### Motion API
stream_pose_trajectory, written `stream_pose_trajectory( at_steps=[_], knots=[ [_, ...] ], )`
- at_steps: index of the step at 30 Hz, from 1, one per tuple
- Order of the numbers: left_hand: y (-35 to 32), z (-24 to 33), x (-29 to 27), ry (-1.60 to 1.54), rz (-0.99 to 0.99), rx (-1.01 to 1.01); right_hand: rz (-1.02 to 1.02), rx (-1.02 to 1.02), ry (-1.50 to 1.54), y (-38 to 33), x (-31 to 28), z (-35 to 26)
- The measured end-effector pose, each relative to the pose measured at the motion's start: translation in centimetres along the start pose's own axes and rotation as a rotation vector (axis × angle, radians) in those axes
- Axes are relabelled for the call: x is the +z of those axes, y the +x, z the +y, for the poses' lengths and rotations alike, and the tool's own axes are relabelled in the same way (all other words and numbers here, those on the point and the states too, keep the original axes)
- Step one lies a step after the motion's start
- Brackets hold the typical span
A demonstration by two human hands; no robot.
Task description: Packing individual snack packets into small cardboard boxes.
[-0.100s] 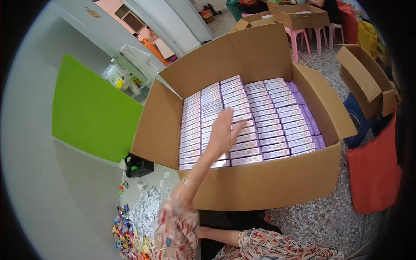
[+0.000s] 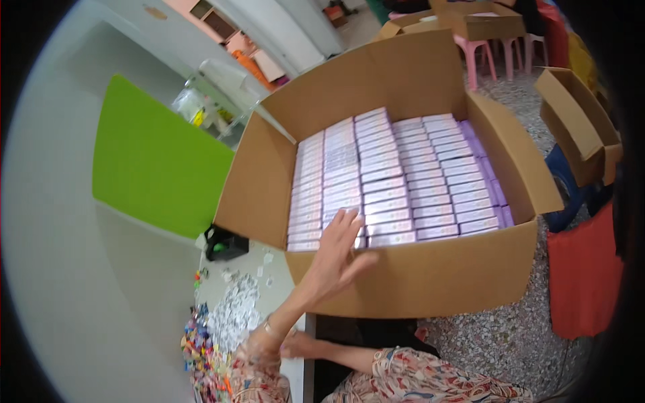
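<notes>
A large brown cardboard box [image 2: 416, 275] stands in front of me with its flaps up. Inside, rows of small flat white-and-purple cartons [image 2: 426, 185] are packed on edge in several columns. My left hand [image 2: 336, 252] hovers at the near wall of this box, its fingertips over the closest cartons. Its fingers are spread, the thumb sticks out to the right, and nothing is held. Lower down, my right hand [image 2: 301, 346] reaches left past my left wrist toward the table edge. That hand is blurred and partly covered, so its fingers cannot be made out.
On the pale table [image 2: 269, 258] at left lie a heap of small white pieces [image 2: 234, 312], many colourful small items [image 2: 201, 356] and a black container [image 2: 225, 243]. A green panel [image 2: 158, 158] stands behind. At right are a smaller carton [image 2: 578, 127] and a red bag [image 2: 584, 275].
My left hand has drawn back toward me from over the cartons to the near wall. The right hand now shows beside the left wrist. The whole view has shifted slightly.
</notes>
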State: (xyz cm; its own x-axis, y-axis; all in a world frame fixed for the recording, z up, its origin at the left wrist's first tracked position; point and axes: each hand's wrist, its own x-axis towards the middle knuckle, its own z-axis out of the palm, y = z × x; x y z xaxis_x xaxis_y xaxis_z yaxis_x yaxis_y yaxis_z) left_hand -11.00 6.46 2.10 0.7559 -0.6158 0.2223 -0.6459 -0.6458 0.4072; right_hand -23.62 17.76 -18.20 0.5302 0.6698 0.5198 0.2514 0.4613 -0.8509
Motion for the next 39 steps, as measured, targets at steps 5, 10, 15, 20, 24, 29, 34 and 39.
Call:
stream_pose_trajectory(
  at_steps=[5,10,15,20,24,29,34,39],
  knots=[
    [-15.4,0.1,-6.1,0.145,0.356,-0.402,0.044,0.144,-0.115,1.0,-2.1,-2.2],
    [-29.0,0.6,-5.5,-0.225,1.005,-0.951,0.027,0.404,-0.144,2.6,-3.9,-4.4],
    [-34.2,1.8,-1.2,-0.672,1.090,-1.062,0.023,0.466,0.245,2.9,-4.0,-4.7],
    [-33.7,1.9,1.2,-0.774,1.131,-0.814,-0.096,0.562,0.406,2.5,-2.3,-7.2],
    [-33.5,1.8,1.4,-0.755,1.155,-0.712,-0.183,0.621,0.481,2.1,-0.8,-7.7],
    [-36.7,1.7,1.6,-0.871,1.104,-0.763,-0.274,0.466,-0.061,2.7,1.0,-8.8],
    [-40.2,1.5,1.9,-0.846,1.028,-0.846,-0.293,0.463,-0.348,2.7,4.3,-9.7],
    [-41.2,1.2,1.6,-0.786,0.964,-0.900,-0.243,0.440,-0.485,2.5,5.5,-9.9]
  ],
)
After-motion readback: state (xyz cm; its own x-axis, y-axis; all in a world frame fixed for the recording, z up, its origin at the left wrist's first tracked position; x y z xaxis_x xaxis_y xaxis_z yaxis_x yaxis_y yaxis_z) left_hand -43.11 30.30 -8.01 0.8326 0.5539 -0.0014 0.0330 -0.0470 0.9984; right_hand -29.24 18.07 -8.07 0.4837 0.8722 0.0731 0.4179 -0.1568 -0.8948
